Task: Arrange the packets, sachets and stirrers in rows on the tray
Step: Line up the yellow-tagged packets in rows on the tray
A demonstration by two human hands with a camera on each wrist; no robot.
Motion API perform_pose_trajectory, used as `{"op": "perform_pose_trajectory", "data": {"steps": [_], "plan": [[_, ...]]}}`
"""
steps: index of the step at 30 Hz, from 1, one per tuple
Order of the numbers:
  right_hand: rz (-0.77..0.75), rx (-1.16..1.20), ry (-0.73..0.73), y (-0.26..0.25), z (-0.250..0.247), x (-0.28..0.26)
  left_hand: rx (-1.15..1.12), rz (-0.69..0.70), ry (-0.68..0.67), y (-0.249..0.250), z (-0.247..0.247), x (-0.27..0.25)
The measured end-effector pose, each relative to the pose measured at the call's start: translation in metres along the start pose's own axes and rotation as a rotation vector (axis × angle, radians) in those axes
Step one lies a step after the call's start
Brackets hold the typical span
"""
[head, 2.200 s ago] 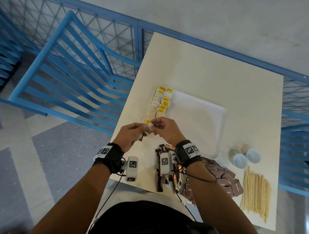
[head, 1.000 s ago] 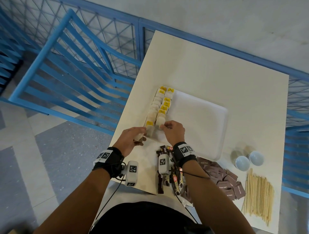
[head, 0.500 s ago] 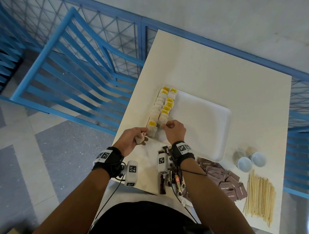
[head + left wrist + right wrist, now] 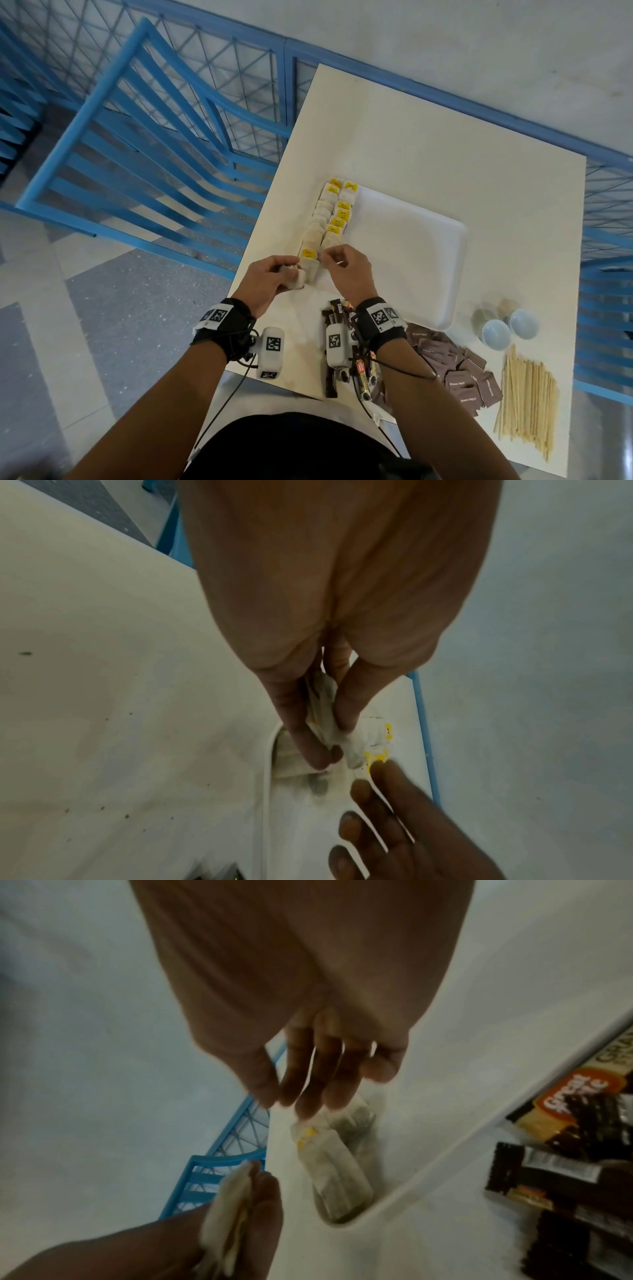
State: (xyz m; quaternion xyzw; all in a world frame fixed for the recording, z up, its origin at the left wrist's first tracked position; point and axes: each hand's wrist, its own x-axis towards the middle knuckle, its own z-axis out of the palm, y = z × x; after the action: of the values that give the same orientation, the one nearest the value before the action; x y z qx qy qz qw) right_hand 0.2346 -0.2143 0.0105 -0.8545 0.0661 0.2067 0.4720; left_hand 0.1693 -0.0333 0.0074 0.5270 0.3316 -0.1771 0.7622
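Observation:
A white tray (image 4: 411, 257) lies on the table, with two rows of tea bags (image 4: 334, 219) with yellow tags along its left edge. My left hand (image 4: 291, 272) hovers at the tray's near left corner and pinches a small bunch of tea bags (image 4: 322, 710) between thumb and fingers. My right hand (image 4: 329, 258) is just right of it, its straight fingertips (image 4: 308, 1107) touching the nearest tea bag (image 4: 329, 1161) at the near end of the rows. The left hand's bunch of tea bags (image 4: 229, 1218) shows in the right wrist view too.
Dark coffee stick sachets (image 4: 331, 313) lie under my right wrist. Brown sugar packets (image 4: 459, 373), a bundle of wooden stirrers (image 4: 524, 401) and two pale cups (image 4: 496, 334) sit at the table's near right. A blue chair (image 4: 137, 137) stands left of the table.
The hands were joined above the table's near edge; my right hand then moved forward and set a tea bag down at the near end of the rows. My left hand kept its bunch.

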Motion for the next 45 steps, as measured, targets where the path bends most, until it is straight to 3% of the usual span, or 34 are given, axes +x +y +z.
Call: {"op": "perform_pose_trajectory", "data": {"steps": [3,6,19,23,28,35,40,45], "plan": [[-0.055,-0.029,-0.219,-0.009,0.004,-0.006,-0.02,0.021,0.036,0.002,0.003,0.0],[-0.128,-0.086,-0.28,-0.011,0.005,-0.01,-0.034,0.029,0.048,0.002,0.004,0.0],[-0.018,0.082,-0.203,-0.017,-0.004,-0.003,0.062,0.041,0.038,-0.006,0.006,-0.001],[-0.057,0.053,-0.205,-0.014,-0.005,-0.002,0.066,0.036,0.04,-0.007,0.008,-0.001],[-0.131,-0.004,-0.093,-0.016,-0.008,0.0,0.083,-0.012,0.037,-0.008,0.01,-0.002],[-0.1,0.026,-0.073,-0.016,-0.009,-0.001,0.154,0.023,0.056,-0.009,0.011,-0.004],[0.0,-0.022,-0.191,-0.003,-0.009,-0.004,0.144,0.039,0.086,-0.009,0.013,-0.003],[-0.023,-0.057,-0.245,0.007,-0.009,-0.01,0.189,0.026,0.056,-0.01,0.016,-0.006]]}}
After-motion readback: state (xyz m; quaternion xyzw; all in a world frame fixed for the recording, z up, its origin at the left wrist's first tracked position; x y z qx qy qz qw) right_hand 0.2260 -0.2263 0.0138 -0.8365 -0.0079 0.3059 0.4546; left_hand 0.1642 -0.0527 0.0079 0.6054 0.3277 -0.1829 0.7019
